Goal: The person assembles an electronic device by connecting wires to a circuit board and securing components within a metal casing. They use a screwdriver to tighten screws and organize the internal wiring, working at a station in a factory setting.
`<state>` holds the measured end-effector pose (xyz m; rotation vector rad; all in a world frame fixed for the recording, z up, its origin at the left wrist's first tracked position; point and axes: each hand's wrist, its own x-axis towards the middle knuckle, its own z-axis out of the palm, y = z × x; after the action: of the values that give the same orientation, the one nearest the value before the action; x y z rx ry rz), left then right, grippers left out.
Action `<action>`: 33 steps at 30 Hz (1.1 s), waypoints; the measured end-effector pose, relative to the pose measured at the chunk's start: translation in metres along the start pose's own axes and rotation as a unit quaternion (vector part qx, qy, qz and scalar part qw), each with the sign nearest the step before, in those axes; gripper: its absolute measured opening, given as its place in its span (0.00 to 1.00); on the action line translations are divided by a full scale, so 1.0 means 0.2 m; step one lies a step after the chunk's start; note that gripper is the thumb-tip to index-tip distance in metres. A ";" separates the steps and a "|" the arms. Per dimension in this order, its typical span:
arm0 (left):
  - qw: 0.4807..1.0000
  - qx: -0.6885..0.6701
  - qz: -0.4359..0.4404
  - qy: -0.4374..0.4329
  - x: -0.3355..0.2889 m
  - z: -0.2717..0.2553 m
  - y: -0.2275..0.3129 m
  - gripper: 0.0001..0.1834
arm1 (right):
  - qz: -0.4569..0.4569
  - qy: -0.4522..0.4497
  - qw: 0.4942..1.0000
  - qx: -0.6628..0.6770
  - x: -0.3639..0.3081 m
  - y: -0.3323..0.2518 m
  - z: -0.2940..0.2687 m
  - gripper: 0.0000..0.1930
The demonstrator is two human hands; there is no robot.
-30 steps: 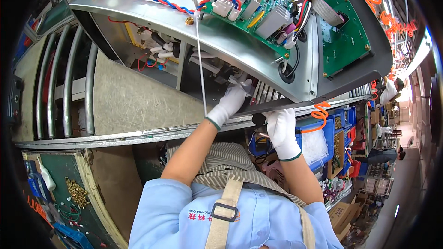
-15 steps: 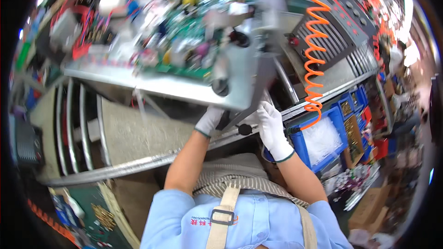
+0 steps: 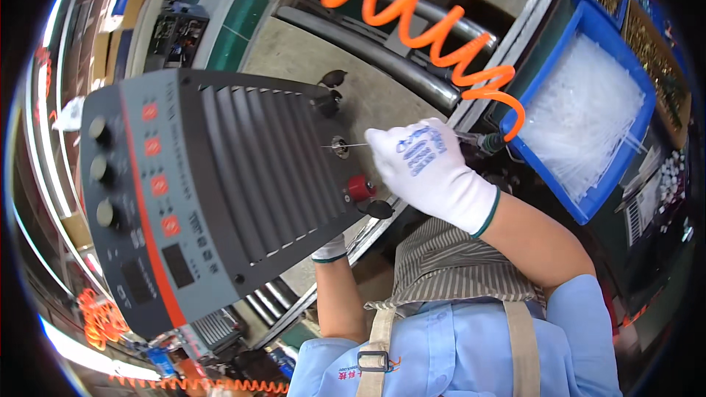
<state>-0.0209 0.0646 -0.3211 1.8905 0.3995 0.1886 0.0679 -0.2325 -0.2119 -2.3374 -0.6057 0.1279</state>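
Observation:
A grey and black machine housing (image 3: 254,169) with a louvred panel, several knobs and red buttons lies across the left and middle. My right hand (image 3: 419,162), in a white glove, is closed at its right end. From the fist a thin metal rod (image 3: 358,145) points at a round metal socket (image 3: 340,147); the rest of that tool is hidden in the glove. A red terminal (image 3: 360,188) and black rubber caps (image 3: 379,209) sit beside the socket. My left hand (image 3: 329,249), also gloved, is at the housing's lower edge, its fingers hidden beneath.
An orange coiled hose (image 3: 441,37) hangs across the top, its end fitting (image 3: 489,142) close behind my right hand. On the right stands a blue bin (image 3: 585,209) of clear plastic strips, beside a box of brass parts (image 3: 662,66). Metal rollers (image 3: 412,66) run beyond the housing.
The view has swung from an open chassis with a green circuit board to the louvred housing. My right hand now holds a thin rod at the socket; the left is mostly hidden.

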 end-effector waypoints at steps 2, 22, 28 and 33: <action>1.000 0.006 -0.005 0.009 -0.01 -0.01 0.03 0.23 | -0.030 0.032 0.999 0.003 0.01 0.01 0.02 0.04; 1.000 0.001 -0.004 0.023 -0.03 -0.01 0.06 0.21 | -0.051 -0.086 0.993 -0.055 0.05 -0.05 -0.05 0.08; 1.000 -0.005 0.005 0.020 -0.02 -0.01 0.08 0.20 | -0.072 -0.084 0.991 -0.072 0.04 -0.08 -0.07 0.09; 1.000 -0.009 0.009 0.018 -0.01 -0.02 0.09 0.20 | -0.051 -0.073 0.993 -0.083 0.06 -0.10 -0.02 0.08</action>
<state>-0.0211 0.0622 -0.3017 1.8754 0.4048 0.2378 0.0729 -0.2167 -0.1942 -2.4648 -0.8365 0.2107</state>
